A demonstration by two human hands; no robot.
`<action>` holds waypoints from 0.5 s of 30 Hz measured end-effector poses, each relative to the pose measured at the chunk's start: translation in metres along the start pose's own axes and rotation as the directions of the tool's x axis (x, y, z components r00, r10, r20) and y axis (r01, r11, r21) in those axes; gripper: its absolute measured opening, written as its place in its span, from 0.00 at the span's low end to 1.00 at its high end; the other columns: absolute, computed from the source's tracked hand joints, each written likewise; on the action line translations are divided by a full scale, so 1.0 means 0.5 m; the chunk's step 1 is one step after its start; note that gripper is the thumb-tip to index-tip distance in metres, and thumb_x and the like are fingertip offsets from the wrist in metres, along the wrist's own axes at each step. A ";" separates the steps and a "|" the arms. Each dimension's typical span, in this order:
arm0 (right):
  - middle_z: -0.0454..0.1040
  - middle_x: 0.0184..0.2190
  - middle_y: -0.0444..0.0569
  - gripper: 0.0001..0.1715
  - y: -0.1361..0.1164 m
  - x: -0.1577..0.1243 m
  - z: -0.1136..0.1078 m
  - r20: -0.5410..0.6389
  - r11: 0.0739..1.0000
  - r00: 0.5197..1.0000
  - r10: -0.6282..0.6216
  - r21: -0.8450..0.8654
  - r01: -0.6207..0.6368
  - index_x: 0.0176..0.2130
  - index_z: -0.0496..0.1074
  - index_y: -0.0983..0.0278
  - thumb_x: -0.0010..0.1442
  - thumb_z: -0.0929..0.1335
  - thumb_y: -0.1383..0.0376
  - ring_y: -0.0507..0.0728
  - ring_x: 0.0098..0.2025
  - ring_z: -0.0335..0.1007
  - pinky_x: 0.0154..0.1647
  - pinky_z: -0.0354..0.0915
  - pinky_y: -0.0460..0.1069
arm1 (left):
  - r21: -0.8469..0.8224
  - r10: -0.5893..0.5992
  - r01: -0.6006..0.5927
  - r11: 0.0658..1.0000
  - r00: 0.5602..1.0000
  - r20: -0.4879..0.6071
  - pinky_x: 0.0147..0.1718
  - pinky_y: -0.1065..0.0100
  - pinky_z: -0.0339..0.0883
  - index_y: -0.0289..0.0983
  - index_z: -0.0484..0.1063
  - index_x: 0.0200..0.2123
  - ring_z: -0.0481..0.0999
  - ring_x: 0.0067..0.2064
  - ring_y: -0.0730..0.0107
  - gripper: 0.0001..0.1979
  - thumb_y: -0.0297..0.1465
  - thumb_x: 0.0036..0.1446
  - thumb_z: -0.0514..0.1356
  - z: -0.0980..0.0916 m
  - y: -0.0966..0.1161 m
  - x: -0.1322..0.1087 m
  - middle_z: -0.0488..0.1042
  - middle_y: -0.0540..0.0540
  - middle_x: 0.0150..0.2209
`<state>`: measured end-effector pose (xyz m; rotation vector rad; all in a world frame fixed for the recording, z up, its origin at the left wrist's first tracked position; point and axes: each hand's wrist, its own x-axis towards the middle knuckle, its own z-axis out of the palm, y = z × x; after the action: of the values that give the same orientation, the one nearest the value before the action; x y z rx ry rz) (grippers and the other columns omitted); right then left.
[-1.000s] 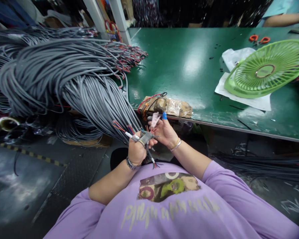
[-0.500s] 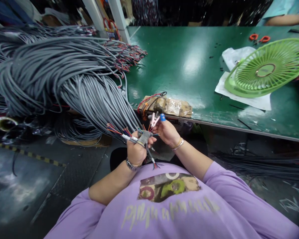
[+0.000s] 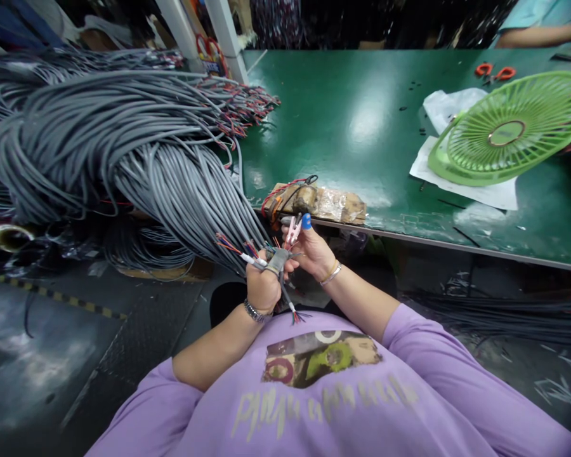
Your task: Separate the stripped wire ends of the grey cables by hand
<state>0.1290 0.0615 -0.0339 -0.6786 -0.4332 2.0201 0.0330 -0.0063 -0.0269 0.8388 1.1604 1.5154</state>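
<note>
At the centre of the frame, just below the bench (image 3: 361, 114) edge, the left hand (image 3: 262, 287) is closed round grey cable ends (image 3: 276, 260) whose stripped coloured wires fan out. The right hand (image 3: 314, 252) pinches a small pink clip (image 3: 292, 230) just above them. Judging by the big cable bundle (image 3: 124, 146) at upper left, much work seems left; finished ends cannot be told apart.

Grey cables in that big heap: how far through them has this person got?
Hard to count. Done: the heap of grey cables already shows bared coloured wires at its far ends. In hand: the left hand grips one cable end with its own wires fanned out, while the right hand holds a pink clip by them. Left: seemingly most of the heap.
</note>
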 end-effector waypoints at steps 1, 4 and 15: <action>0.68 0.22 0.43 0.30 0.002 0.000 -0.001 0.006 1.000 1.000 0.012 -0.001 -0.012 0.34 0.71 0.64 0.59 0.64 0.40 0.50 0.21 0.61 0.19 0.59 0.45 | 0.002 0.003 -0.003 1.000 1.000 0.003 0.15 0.77 0.57 0.35 0.68 0.25 0.78 0.24 0.70 0.14 0.39 0.47 0.67 -0.001 -0.001 0.000 0.71 0.51 0.17; 0.70 0.25 0.45 0.33 0.006 -0.003 -0.004 0.019 1.000 1.000 -0.002 0.022 0.002 0.35 0.71 0.64 0.59 0.61 0.37 0.50 0.23 0.62 0.20 0.61 0.45 | 0.004 0.015 -0.015 1.000 1.000 0.012 0.15 0.76 0.57 0.35 0.69 0.25 0.78 0.25 0.68 0.14 0.38 0.47 0.67 -0.005 0.001 -0.003 0.71 0.51 0.17; 0.75 0.31 0.46 0.24 -0.013 -0.020 -0.025 0.140 1.000 0.990 0.002 -0.027 0.002 0.39 0.76 0.65 0.63 0.65 0.48 0.48 0.27 0.64 0.27 0.62 0.43 | -0.004 0.078 -0.078 0.997 0.997 -0.007 0.16 0.76 0.58 0.35 0.69 0.25 0.76 0.24 0.71 0.14 0.39 0.49 0.67 -0.018 0.008 -0.009 0.72 0.51 0.18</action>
<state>0.1451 0.0567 -0.0372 -0.5543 -0.5435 2.0727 0.0246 -0.0129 -0.0257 0.8851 1.1403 1.5848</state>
